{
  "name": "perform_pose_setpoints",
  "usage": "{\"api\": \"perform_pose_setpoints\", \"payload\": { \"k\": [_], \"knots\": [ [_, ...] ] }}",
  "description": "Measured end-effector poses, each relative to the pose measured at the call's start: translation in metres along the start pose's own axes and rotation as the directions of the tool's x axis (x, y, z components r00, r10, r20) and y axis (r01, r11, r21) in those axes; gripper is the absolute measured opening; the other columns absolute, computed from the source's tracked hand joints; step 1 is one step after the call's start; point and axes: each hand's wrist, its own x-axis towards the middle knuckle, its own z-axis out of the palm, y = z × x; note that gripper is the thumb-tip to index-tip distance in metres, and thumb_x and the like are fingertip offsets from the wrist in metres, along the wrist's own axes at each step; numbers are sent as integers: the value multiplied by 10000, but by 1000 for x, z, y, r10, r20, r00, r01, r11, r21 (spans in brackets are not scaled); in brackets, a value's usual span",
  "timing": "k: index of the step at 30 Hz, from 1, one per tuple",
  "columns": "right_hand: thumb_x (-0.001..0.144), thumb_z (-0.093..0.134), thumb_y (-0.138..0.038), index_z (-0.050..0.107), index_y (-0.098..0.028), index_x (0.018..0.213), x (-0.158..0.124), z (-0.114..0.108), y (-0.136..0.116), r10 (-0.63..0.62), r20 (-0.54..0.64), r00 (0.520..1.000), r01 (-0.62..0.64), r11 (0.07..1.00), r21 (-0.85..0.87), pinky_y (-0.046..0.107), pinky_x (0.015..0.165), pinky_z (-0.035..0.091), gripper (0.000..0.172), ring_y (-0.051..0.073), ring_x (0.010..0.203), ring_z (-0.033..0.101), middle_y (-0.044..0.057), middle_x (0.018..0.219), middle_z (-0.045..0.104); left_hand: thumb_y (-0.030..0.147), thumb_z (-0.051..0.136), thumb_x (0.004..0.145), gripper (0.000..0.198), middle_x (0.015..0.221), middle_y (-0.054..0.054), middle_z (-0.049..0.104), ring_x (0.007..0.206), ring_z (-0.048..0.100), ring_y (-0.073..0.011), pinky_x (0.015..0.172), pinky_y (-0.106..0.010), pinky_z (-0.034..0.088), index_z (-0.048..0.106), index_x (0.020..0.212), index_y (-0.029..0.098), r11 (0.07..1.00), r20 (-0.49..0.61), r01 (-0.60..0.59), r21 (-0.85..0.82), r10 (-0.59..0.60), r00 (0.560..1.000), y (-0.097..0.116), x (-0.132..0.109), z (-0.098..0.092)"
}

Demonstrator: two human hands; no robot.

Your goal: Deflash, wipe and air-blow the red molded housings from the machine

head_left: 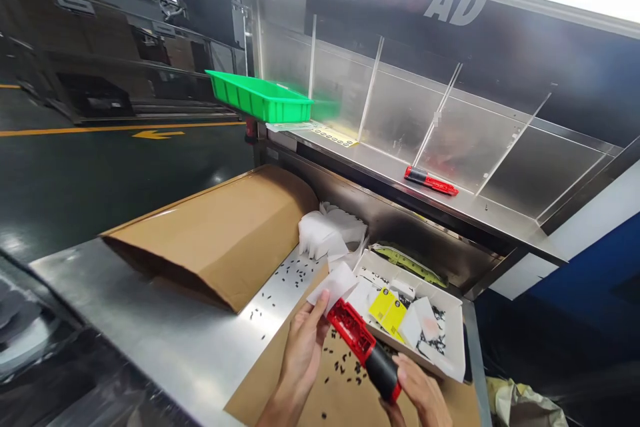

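Observation:
A long plastic housing shell [351, 333], red with a black grip section, lies slantwise between my hands over the brown cardboard. My right hand [420, 387] is closed around its black, red-tipped near end. My left hand [306, 337] pinches a thin white slip [337, 283] beside the shell's red far end; whether its fingers also grip the shell is hidden. The red part's open side shows a ribbed hollow. Just beyond stands a white box [457, 327] holding small black pieces, white papers and a yellow card [389, 312].
Stacked white slips [325, 233] stand behind my left hand, beside a large brown paper bag [225, 227]. Small black pieces are scattered across the metal table [200, 353] and cardboard [280, 363]. The shelf carries a green bin [270, 103] and another red-and-black shell [431, 181].

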Motion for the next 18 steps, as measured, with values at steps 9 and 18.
{"api": "perform_pose_setpoints", "payload": {
  "k": [9, 18],
  "knots": [
    [844, 708, -269, 651, -228, 1184, 22, -15, -8, -12, 152, 988, 18, 999, -39, 337, 778, 579, 347, 256, 940, 732, 96, 1060, 758, 107, 540, 922, 172, 793, -21, 763, 649, 692, -134, 581, -254, 606, 683, 866, 185, 987, -31, 146, -62, -148, 988, -8, -10, -1],
    [786, 607, -708, 694, -142, 937, 44, -13, -11, 656, 568, 497, -862, 447, 238, 214, 583, 465, 593, 164, 656, 683, 56, 726, 742, 400, 931, 531, 465, 801, 9, 736, 758, 666, -142, 692, -179, 530, 713, 878, 181, 990, 67, -92, 105, 85, 994, -10, -17, 6]
  ]
}}
